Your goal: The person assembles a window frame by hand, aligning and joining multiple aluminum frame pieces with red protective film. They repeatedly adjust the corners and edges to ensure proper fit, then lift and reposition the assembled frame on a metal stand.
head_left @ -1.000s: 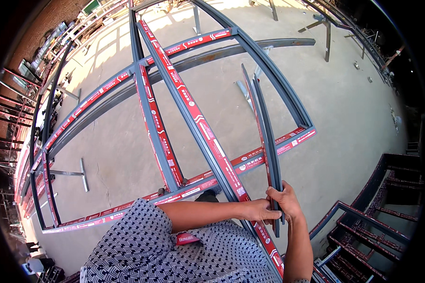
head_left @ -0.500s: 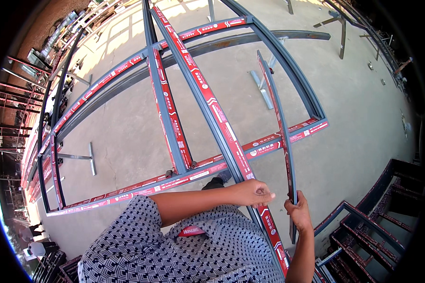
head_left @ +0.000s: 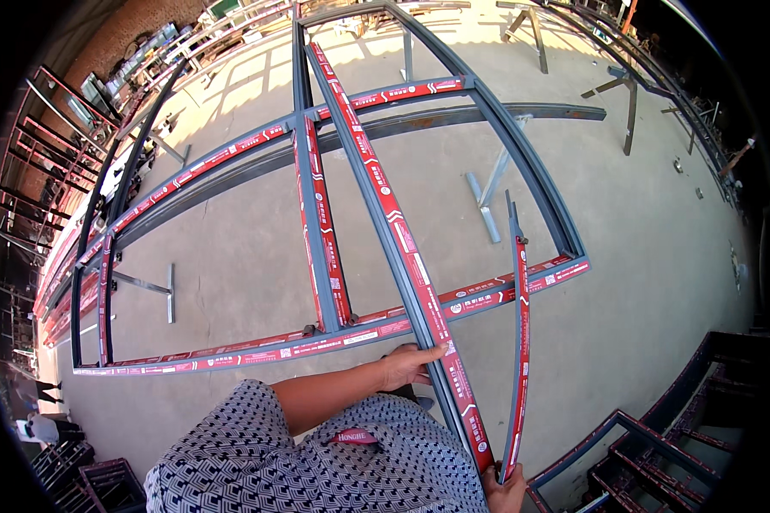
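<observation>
The right hand (head_left: 506,492), at 5 o'clock, is closed around the lower end of a loose grey bar (head_left: 518,342), which rises toward 12 o'clock across the big window frame (head_left: 316,248). The left hand (head_left: 406,366) rests with fingers spread on the long diagonal profile (head_left: 402,248).

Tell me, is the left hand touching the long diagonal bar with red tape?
Touching. In the head view the left hand lies with its fingertips on the edge of the diagonal bar, with no gap visible between them.
</observation>
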Tool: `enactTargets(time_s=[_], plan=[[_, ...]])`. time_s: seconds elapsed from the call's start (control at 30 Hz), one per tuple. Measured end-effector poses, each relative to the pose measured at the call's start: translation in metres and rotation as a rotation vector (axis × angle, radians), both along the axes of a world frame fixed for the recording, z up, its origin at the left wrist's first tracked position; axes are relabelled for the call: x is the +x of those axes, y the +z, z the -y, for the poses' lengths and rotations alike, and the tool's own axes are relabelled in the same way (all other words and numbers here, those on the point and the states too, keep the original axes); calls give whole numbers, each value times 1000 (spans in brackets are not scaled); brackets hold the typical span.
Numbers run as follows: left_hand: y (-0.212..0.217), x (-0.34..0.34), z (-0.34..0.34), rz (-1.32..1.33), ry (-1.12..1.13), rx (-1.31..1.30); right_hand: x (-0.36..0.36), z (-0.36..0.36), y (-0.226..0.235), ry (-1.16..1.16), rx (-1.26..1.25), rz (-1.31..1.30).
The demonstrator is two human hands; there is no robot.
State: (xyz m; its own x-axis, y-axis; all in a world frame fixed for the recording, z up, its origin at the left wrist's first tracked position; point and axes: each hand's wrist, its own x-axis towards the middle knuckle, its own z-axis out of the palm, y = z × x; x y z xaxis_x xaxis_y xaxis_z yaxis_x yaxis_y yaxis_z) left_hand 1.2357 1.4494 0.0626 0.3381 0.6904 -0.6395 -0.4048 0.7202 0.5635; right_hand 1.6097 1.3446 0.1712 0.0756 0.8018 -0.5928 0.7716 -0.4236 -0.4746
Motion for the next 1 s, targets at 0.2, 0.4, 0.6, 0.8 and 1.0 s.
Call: enactTargets(time_s=[0.2, 0.4, 0.6, 0.8, 1.0], plan=[[-10, 27, -14, 146, 188, 9, 46, 57, -48, -19, 71, 19], [-11, 36, -13, 141, 317, 103, 58, 75, -42, 73, 181, 58], [-11, 47, -16, -3, 338, 91, 87, 92, -92, -89, 62, 16], [-16, 50, -10, -115, 276, 132, 61, 64, -24, 28, 78, 37], [-12, 50, -15, -97, 257, 150, 62, 45, -4, 29, 104, -51]])
